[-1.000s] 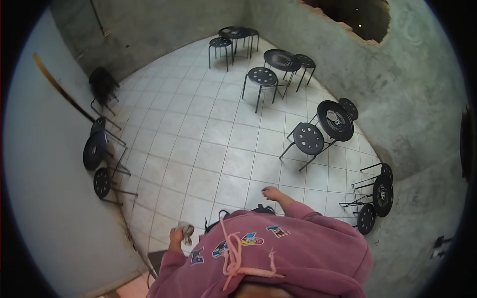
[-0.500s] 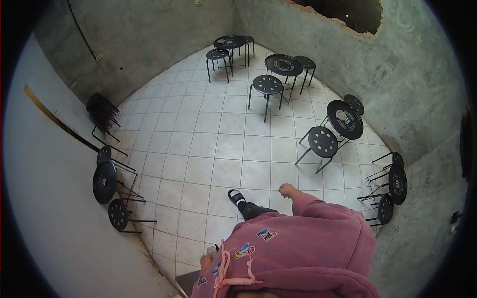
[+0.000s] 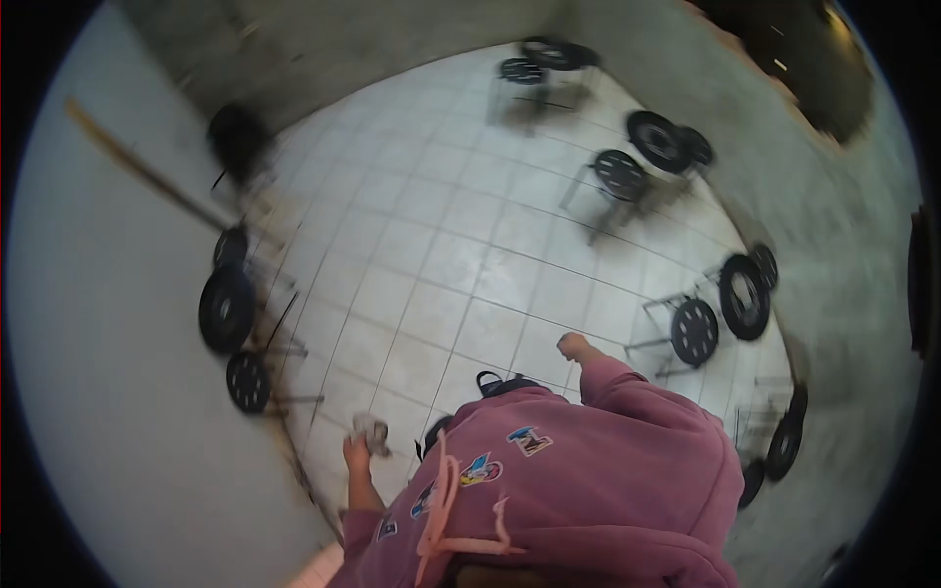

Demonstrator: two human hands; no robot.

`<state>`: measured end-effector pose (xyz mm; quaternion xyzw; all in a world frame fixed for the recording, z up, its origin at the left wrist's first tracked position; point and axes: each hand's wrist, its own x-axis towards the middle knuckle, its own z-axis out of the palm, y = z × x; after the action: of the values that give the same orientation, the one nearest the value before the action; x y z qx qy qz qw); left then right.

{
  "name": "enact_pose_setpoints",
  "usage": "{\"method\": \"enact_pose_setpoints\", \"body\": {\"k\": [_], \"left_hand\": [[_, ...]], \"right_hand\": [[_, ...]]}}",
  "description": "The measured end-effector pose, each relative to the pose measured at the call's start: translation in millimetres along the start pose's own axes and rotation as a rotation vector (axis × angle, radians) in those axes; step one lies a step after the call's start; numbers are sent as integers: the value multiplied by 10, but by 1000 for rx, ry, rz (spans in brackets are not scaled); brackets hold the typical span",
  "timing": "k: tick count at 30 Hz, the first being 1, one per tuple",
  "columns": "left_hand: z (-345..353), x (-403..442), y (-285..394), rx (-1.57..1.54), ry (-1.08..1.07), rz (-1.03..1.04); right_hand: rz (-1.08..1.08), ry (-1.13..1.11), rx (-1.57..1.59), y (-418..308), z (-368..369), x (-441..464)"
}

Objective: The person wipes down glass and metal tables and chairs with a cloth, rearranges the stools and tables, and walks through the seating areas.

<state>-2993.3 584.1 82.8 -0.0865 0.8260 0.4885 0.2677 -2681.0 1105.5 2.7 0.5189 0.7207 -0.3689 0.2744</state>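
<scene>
At the lower left, my left hand (image 3: 357,455) is closed on a crumpled greyish-white cloth (image 3: 371,434), which hangs loosely beyond the fingers. My right hand (image 3: 572,346) is out in front of the pink sweatshirt sleeve, over the tiled floor. Its fingers are curled in and nothing shows in them. A black stool (image 3: 694,331) beside a round black table (image 3: 744,297) is the furniture nearest my right hand. Closest to my left hand is another black stool (image 3: 249,382) along the left wall. Neither hand touches furniture.
White tiles (image 3: 441,284) cover the floor. A round table (image 3: 226,309) with stools lines the left wall, near dark stacked stools (image 3: 238,139). Farther back stand another table (image 3: 659,142) and stool (image 3: 619,174). The right wall (image 3: 843,225) has a broken opening (image 3: 799,49).
The view has turned left and tilted, blurring the room and shifting most furniture rightward. My left hand with the cloth has come forward, further into view. My right hand stays in front, still curled.
</scene>
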Motion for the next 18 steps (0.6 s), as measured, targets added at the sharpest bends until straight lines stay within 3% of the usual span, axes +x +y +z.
{"method": "enact_pose_setpoints", "body": {"k": [1, 2, 7, 9, 12, 13, 15, 18], "left_hand": [[88, -95, 454, 16, 95, -42], [81, 28, 528, -167, 5, -18], [-38, 428, 425, -345, 182, -231], [-219, 682, 186, -439, 252, -315], [-494, 1082, -727, -437, 302, -453], [-664, 1180, -1124, -97, 185, -274], [-1001, 1378, -1057, 189, 1, -222], [-1390, 2051, -838, 293, -145, -126]], "right_hand": [[-91, 46, 34, -292, -94, 186], [-189, 83, 69, -609, -180, 363], [-487, 59, 41, -2253, -423, 715], [-246, -205, 353, -3093, -544, 400], [-279, -260, 317, -3818, -357, 573], [-308, -234, 305, -4064, -317, 617], [-331, -236, 214, -4430, -195, 683], [-368, -229, 104, -4896, -166, 836]]}}
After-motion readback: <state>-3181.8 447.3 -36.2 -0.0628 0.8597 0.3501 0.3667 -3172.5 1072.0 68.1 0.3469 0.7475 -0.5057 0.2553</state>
